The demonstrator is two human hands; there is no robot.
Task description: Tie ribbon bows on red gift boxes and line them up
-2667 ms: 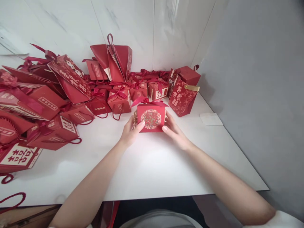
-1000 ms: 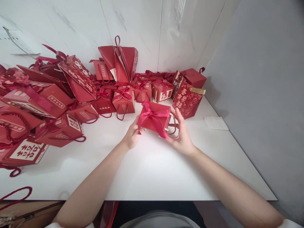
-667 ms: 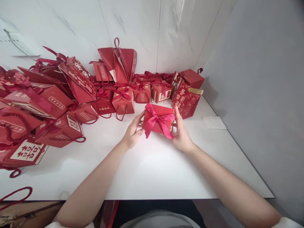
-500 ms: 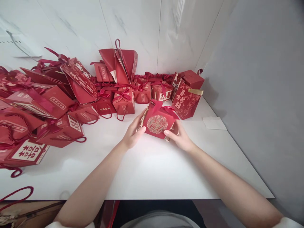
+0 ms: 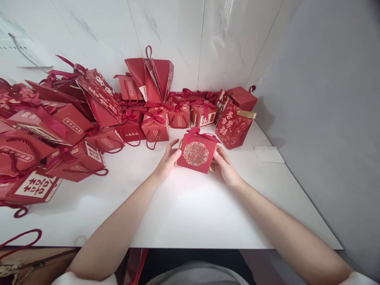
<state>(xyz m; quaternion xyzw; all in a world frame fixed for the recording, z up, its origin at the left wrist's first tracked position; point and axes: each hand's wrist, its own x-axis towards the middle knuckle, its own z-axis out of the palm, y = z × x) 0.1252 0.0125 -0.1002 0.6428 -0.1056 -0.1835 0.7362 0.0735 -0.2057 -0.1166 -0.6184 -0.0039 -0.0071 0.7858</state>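
Note:
A red gift box (image 5: 196,153) with a round floral emblem, a red ribbon bow on top and cream twisted cords at its sides is held between both hands above the white table. My left hand (image 5: 168,161) grips its left side, thumb at the front edge. On the right side, my right hand (image 5: 226,165) holds it with the thumb on the front edge; some of its fingers are hidden behind the box.
Many red gift boxes (image 5: 71,122) are piled at the left and along the wall. A red bag with a gold strap (image 5: 234,126) stands behind on the right, near a white paper piece (image 5: 269,154) on the white table (image 5: 190,213).
The box has turned so its emblem faces me more squarely. My right thumb has moved from the lower front to the right edge, and my left thumb has shifted slightly up.

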